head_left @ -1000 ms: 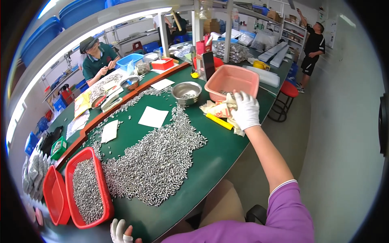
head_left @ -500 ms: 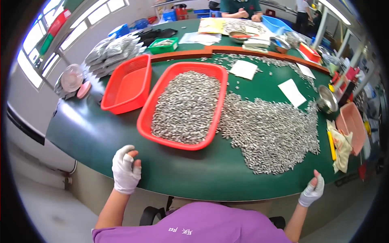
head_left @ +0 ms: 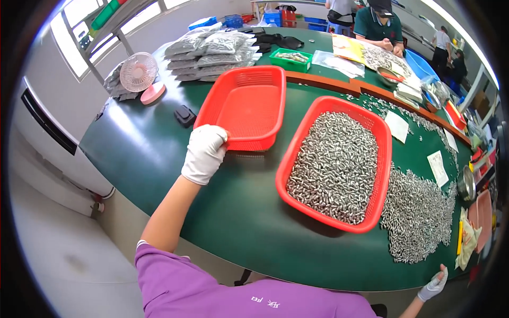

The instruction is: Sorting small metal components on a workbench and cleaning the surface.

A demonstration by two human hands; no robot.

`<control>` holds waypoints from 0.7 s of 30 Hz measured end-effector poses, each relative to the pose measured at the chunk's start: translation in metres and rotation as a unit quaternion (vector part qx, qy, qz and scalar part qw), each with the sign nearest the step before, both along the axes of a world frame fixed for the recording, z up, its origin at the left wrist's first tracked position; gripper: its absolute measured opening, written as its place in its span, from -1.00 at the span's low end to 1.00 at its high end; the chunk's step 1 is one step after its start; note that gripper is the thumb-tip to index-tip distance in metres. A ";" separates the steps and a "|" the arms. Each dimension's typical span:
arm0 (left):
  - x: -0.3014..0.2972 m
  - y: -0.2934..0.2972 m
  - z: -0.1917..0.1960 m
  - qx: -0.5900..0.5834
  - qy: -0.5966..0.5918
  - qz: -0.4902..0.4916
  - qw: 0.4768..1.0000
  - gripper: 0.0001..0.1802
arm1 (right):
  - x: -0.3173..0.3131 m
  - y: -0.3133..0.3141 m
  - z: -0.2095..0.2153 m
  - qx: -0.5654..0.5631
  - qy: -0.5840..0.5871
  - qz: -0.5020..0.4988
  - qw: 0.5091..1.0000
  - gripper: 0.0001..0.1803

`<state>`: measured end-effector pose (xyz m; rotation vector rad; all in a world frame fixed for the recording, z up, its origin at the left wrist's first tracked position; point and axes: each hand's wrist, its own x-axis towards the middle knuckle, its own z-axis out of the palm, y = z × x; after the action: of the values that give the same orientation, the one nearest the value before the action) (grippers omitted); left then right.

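Note:
My left hand (head_left: 204,153), in a white glove with bare fingertips, is closed on the near left corner of a red plastic basket (head_left: 253,114) with nothing seen inside it. To its right stands a second red basket (head_left: 286,183), filled with small silvery metal pieces (head_left: 339,164). More of the same pieces lie in a broad loose pile (head_left: 419,214) on the green table (head_left: 254,228). Past the table's front edge, at the lower right, my gloved right hand (head_left: 433,284) holds nothing that I can see, its fingers apart.
Stacked grey bags (head_left: 212,53), a pink fan (head_left: 139,72) and a small black object (head_left: 185,115) sit at the left. A wooden divider (head_left: 344,85) crosses the table. Beyond it are a green tray (head_left: 291,59) and a co-worker (head_left: 379,29). A metal bowl (head_left: 466,184) stands right.
My left hand has reached forward and taken hold of the red basket's corner. The view has turned left, so the baskets and pile appear farther right. My right hand stays off the table.

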<state>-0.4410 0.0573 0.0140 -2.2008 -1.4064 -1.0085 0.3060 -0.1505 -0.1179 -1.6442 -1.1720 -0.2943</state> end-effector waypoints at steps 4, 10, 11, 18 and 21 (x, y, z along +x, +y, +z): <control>-0.007 -0.043 0.017 0.033 0.048 0.017 0.998 -0.65 | 0.024 -0.017 -0.007 -0.050 0.012 0.005 0.999 -0.64; -0.056 -0.136 0.023 -0.001 0.064 0.087 0.994 -0.60 | 0.016 -0.004 -0.004 0.020 -0.006 0.012 1.000 -0.61; -0.065 -0.146 0.019 -0.013 0.069 0.105 0.992 -0.59 | 0.018 -0.005 -0.003 0.019 -0.007 0.009 1.000 -0.61; -0.167 -0.187 -0.029 0.051 0.066 0.302 0.950 -0.59 | 0.045 -0.005 -0.018 0.017 -0.053 0.010 0.998 -0.62; -0.204 -0.175 -0.042 0.078 0.062 0.351 0.931 -0.60 | 0.022 -0.006 -0.008 0.018 -0.005 0.009 1.000 -0.62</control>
<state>-0.6452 -0.1173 -0.0280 -1.4255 -1.7787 -0.6695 0.3284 -0.1562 -0.1254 -1.6018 -1.1830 -0.3109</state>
